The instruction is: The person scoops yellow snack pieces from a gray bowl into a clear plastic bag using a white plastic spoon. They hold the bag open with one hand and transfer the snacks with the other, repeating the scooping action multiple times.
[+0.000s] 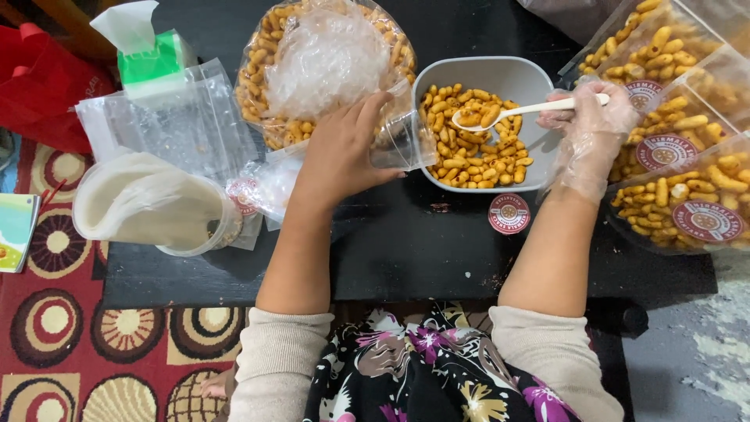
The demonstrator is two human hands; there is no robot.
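My left hand grips a clear plastic cup, tilted on its side with its mouth against the rim of a grey bowl. The bowl holds many small yellow snack pieces. My right hand, in a thin clear plastic glove, holds a white spoon over the bowl, with a few pieces in its scoop near the cup's mouth.
A large clear bag of the same snacks lies behind my left hand. Filled, labelled packs are stacked at the right. At the left sit empty clear bags, a tub of white lids and a tissue box. A round sticker lies on the black table.
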